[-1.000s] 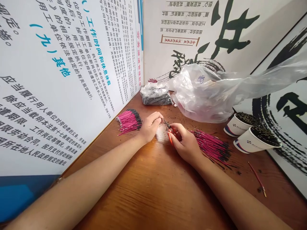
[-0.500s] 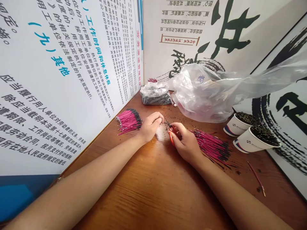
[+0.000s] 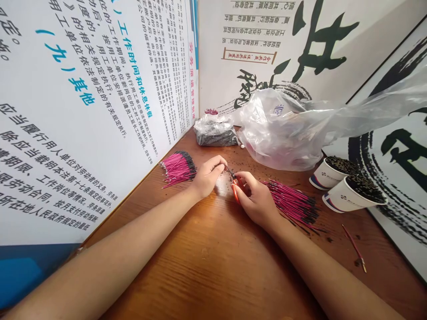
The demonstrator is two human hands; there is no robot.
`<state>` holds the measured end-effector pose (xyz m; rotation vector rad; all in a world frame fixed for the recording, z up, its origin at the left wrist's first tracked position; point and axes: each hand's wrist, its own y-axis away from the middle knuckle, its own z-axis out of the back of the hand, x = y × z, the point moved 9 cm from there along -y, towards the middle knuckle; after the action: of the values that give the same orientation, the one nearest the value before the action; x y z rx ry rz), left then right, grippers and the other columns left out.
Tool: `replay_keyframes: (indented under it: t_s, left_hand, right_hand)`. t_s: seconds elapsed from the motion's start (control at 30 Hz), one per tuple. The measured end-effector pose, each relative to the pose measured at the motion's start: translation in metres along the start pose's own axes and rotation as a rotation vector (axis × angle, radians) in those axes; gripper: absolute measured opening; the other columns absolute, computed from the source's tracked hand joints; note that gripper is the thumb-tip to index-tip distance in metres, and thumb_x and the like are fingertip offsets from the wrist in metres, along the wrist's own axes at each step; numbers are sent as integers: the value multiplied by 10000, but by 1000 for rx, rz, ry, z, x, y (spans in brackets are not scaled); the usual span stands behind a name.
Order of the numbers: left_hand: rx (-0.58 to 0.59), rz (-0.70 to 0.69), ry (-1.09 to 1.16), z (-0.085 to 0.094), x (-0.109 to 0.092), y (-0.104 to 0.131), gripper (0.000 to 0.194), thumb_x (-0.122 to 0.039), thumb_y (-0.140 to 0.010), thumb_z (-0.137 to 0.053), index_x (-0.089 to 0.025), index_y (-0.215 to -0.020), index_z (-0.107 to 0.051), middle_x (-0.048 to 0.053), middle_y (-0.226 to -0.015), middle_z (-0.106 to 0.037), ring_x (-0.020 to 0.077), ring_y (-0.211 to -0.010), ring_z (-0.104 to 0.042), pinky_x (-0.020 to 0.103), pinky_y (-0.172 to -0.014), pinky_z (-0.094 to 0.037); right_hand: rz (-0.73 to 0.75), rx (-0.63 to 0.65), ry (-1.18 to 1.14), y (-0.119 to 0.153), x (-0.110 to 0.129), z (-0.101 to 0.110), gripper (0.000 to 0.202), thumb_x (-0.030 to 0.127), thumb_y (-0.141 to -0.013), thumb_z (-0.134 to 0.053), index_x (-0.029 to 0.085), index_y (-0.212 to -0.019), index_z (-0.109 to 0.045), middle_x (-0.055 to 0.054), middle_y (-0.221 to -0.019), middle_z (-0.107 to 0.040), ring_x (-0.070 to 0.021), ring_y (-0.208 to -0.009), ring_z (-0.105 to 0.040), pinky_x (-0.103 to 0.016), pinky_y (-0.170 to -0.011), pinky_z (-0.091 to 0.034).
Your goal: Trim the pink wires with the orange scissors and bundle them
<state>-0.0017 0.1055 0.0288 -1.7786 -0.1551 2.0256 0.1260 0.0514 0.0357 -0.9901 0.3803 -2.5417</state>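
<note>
My right hand point(image 3: 258, 198) grips small scissors point(image 3: 235, 192) with orange-red handles, fingers in the loops. The dark blades point up and left, their tips close to my left fingertips. My left hand point(image 3: 210, 177) is closed in a pinch; what its fingers hold is too small and hidden to make out. Left of it lies a fanned bundle of pink wires point(image 3: 178, 169) with black ends on one side and bare tips on the other. Beside my right hand lies another heap of pink wires point(image 3: 293, 202) with black ends.
Two white paper cups point(image 3: 338, 195) full of small dark bits stand at the right. Behind are a large clear plastic bag point(image 3: 280, 133) and a bagged dark block point(image 3: 216, 135). One loose wire point(image 3: 353, 246) lies at the right; printed panels wall the table.
The scissors and my right hand have shifted slightly left, bringing the blade tips nearer to my left fingertips. My left hand stays almost still.
</note>
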Motion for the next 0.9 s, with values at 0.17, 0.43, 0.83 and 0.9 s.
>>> replay_keyframes:
  t_s: [0.17, 0.43, 0.83, 0.9]
  left_hand:
    - [-1, 12, 2, 0, 2, -1, 140, -284, -886, -455, -193, -804, -521, -41, -612, -425, 108, -574, -404, 236, -568, -368]
    - [-6, -3, 16, 1, -1, -1, 133, -264, -882, -466, -183, -799, -532, -38, -649, -457, 96, -573, -393, 233, -575, -361]
    - [-3, 23, 19, 0, 2, -1, 132, -281, -881, -468, -185, -811, -524, -36, -650, -460, 103, -573, -390, 237, -559, -338]
    - [-6, 20, 11, 0, 1, 0, 134, -276, -882, -466, -185, -802, -522, -34, -651, -462, 106, -581, -396, 238, -561, -341]
  right_hand:
    - [12, -5, 30, 0, 0, 1, 205, 276, -912, -514, 225, -1102, -574, -21, -851, -689, -169, -685, -639, -258, -627, -440]
    - [-14, -42, 46, 0, -3, 4, 215, 259, -897, -525, 222, -1102, -575, -29, -879, -701, -174, -682, -642, -262, -618, -432]
    - [-7, -24, 31, 1, -1, 3, 215, 274, -897, -526, 226, -1101, -575, -23, -860, -703, -166, -667, -638, -256, -600, -437]
    - [-4, -20, 31, 0, -1, 2, 208, 270, -902, -522, 227, -1098, -575, -22, -865, -702, -164, -665, -637, -256, -607, -435]
